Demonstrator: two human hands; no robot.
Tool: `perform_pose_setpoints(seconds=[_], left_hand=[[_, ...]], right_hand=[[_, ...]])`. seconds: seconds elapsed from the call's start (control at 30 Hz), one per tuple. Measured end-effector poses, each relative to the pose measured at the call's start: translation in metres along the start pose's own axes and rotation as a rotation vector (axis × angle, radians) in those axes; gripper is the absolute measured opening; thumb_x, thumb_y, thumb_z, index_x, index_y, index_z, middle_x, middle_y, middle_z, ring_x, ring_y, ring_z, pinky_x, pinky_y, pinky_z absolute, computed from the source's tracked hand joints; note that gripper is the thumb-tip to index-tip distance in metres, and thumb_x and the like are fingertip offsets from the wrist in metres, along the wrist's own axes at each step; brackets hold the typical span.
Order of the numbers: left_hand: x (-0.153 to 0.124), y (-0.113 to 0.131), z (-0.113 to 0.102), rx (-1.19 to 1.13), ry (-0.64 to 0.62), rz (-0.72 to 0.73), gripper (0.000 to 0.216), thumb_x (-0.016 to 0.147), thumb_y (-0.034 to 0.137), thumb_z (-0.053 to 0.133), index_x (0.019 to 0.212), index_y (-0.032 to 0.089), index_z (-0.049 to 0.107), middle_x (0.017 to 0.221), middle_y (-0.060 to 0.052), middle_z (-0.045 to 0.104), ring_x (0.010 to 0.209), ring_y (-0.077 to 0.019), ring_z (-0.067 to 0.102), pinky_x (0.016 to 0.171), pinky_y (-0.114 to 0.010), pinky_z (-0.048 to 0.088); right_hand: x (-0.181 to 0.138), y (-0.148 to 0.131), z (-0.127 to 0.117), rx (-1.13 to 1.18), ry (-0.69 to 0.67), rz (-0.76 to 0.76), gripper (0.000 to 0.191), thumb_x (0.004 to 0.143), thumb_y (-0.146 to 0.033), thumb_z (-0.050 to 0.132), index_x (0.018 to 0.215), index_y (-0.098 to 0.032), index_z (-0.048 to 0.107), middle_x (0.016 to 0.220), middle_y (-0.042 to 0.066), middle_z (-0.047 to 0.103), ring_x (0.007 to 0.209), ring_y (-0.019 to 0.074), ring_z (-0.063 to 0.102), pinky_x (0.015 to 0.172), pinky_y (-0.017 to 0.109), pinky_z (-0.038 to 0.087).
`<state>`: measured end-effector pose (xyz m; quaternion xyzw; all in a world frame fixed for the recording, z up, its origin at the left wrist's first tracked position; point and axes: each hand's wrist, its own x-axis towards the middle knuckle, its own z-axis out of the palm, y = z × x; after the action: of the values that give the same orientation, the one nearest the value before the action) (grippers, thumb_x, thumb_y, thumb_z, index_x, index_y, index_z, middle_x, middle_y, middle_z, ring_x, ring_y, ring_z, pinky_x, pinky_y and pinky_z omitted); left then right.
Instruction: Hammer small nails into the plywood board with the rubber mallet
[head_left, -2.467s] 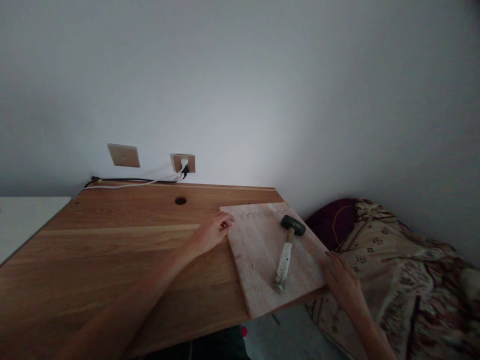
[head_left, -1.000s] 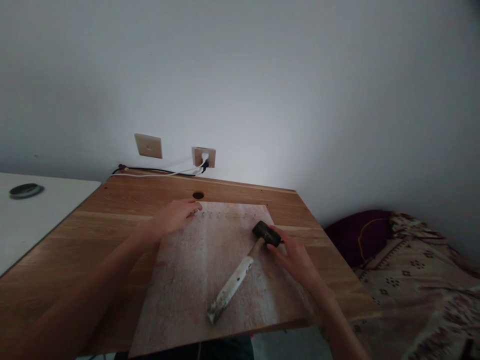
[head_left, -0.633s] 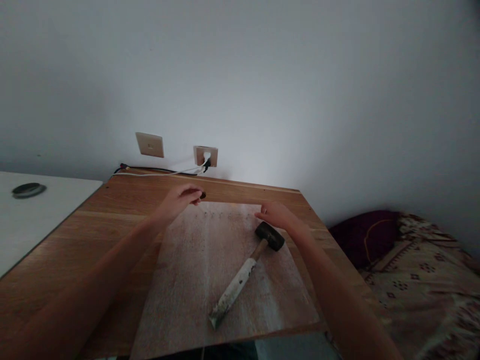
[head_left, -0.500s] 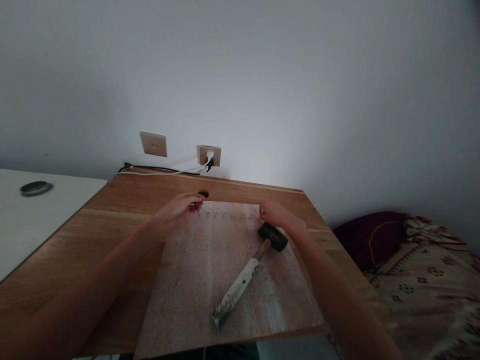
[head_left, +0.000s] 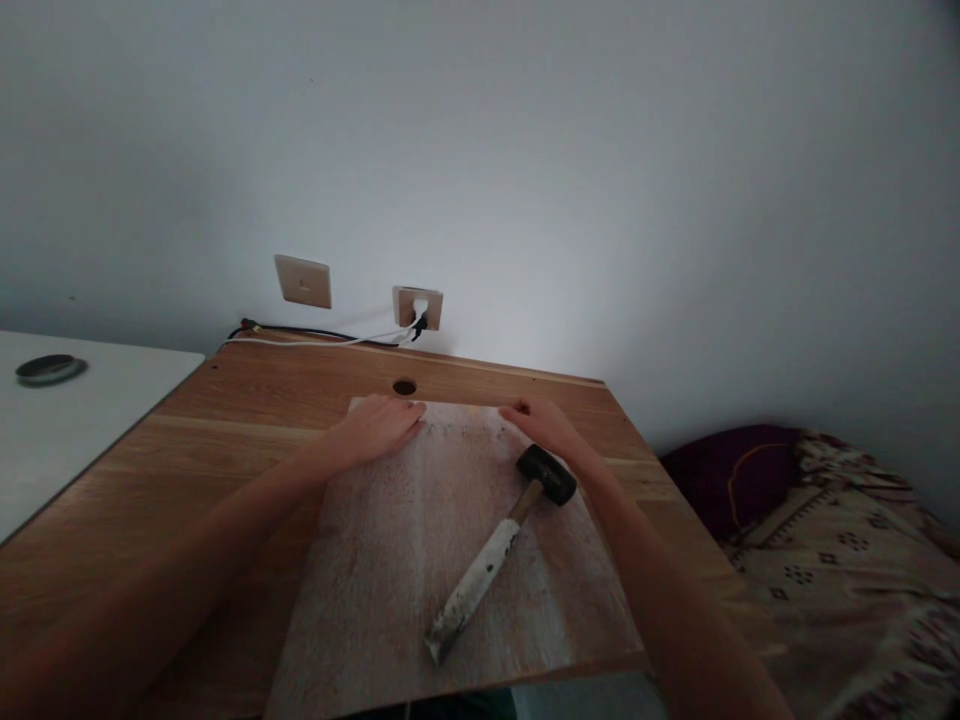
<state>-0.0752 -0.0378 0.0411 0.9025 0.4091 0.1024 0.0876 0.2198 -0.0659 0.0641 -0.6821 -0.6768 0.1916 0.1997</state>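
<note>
A pale, worn wooden board lies on the wooden desk, reaching past the desk's near edge. On the board rests a mallet with a black head and a white-stained handle, lying diagonally. My left hand lies flat on the board's far left corner, fingers stretched out. My right hand rests on the far right part of the board, just behind the mallet head, with fingers curled down; whether it holds anything is hidden.
A round cable hole sits in the desk behind the board. Wall sockets with cables are at the back. A white table with a dark round lid stands left. A patterned blanket lies right.
The board, with the mallet on it, was slid left from the desk's right edge to the middle. My right hand left the mallet head and went to the far edge; my left hand flattened.
</note>
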Motion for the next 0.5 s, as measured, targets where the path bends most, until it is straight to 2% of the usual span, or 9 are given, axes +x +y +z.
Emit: perform_pose_setpoints(seconds=[0.1,0.17,0.23,0.3,0.37,0.43,0.5], left_hand=[[0.008,0.0,-0.001,-0.193,0.122,-0.099,0.029,0.097,0.04,0.048,0.082,0.02,0.062,0.086,-0.009,0.069,0.082,-0.0248,0.066,0.076,-0.035,0.048],[0.013,0.002,-0.002,-0.518,0.208,-0.234,0.031,0.094,0.04,0.045,0.076,0.019,0.059,0.078,-0.007,0.065,0.072,-0.0203,0.061,0.067,-0.031,0.046],[0.015,0.004,-0.002,-0.917,0.214,-0.366,0.027,0.09,0.036,0.043,0.074,0.019,0.057,0.072,-0.005,0.061,0.059,-0.0153,0.053,0.056,-0.028,0.04],[0.014,0.002,-0.002,-1.176,0.145,-0.458,0.023,0.085,0.033,0.043,0.074,0.018,0.056,0.07,-0.004,0.059,0.051,-0.0122,0.046,0.049,-0.026,0.033],[0.012,-0.002,0.0,-1.137,0.077,-0.494,0.024,0.085,0.033,0.041,0.072,0.019,0.055,0.068,-0.004,0.06,0.05,-0.0125,0.046,0.048,-0.026,0.032],[0.009,-0.004,0.003,-0.851,0.046,-0.422,0.027,0.087,0.035,0.043,0.072,0.019,0.057,0.071,-0.005,0.063,0.058,-0.0158,0.055,0.053,-0.028,0.038],[0.008,-0.001,0.006,-0.482,0.018,-0.255,0.025,0.088,0.037,0.049,0.077,0.018,0.061,0.08,-0.008,0.069,0.073,-0.0213,0.064,0.063,-0.03,0.045]], right_hand=[[0.001,-0.004,0.011,-0.094,-0.03,0.023,0.029,0.076,-0.033,0.075,0.058,-0.022,0.056,0.078,0.013,0.071,0.092,0.0311,0.067,0.086,0.041,0.048],[0.0,-0.006,0.013,-0.105,-0.033,0.027,0.026,0.076,-0.029,0.072,0.058,-0.021,0.055,0.081,0.015,0.072,0.097,0.0321,0.067,0.089,0.043,0.047],[0.0,-0.007,0.011,-0.076,-0.009,0.011,0.021,0.079,-0.029,0.067,0.063,-0.021,0.056,0.081,0.014,0.071,0.093,0.0293,0.066,0.086,0.04,0.047],[0.0,-0.006,0.005,-0.01,0.028,-0.009,0.02,0.085,-0.033,0.058,0.068,-0.022,0.056,0.076,0.01,0.068,0.082,0.0241,0.064,0.075,0.034,0.048],[0.001,-0.006,-0.002,0.069,0.047,-0.016,0.025,0.091,-0.037,0.046,0.073,-0.022,0.055,0.069,0.006,0.062,0.065,0.0189,0.058,0.06,0.029,0.044],[0.002,-0.006,-0.007,0.127,0.034,-0.017,0.029,0.093,-0.037,0.037,0.075,-0.022,0.054,0.063,0.003,0.057,0.051,0.0153,0.049,0.048,0.027,0.038],[0.003,-0.01,-0.006,0.131,0.003,-0.019,0.03,0.094,-0.034,0.033,0.076,-0.021,0.054,0.06,0.001,0.055,0.045,0.0137,0.044,0.043,0.026,0.035]])
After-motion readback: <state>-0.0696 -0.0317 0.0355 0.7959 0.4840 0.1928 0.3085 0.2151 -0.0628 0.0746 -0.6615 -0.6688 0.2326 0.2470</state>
